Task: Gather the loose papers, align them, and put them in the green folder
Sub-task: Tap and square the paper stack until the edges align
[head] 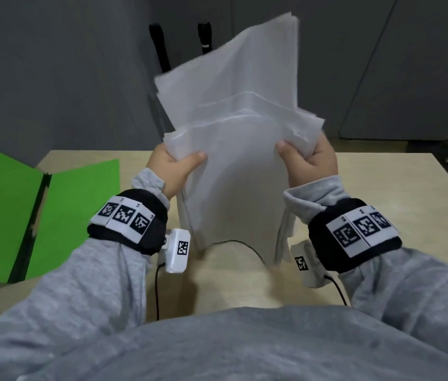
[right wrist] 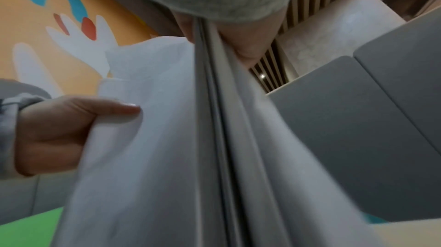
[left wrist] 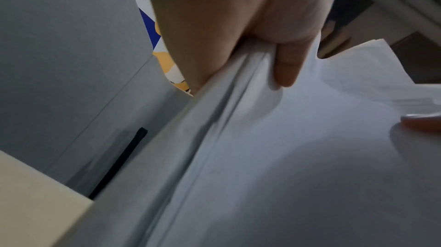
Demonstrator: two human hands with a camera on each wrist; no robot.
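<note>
Beige bench [head: 382,188] is carrying the open green folder [head: 3,204] at far left. I am gripping the uneven papers [head: 234,149] upright above it, left hand [head: 173,171] and right hand [head: 310,163] each pinching one side edge.

The fingers of the left hand [head: 174,167] and of the right hand [head: 312,160] are hidden behind the uneven stack of white paper sheets [head: 239,149]; only the thumbs show in front. The open bright-green card folder [head: 5,204] runs off the left edge. Both wrist views are motion-blurred, the sheet edges smeared.
</note>
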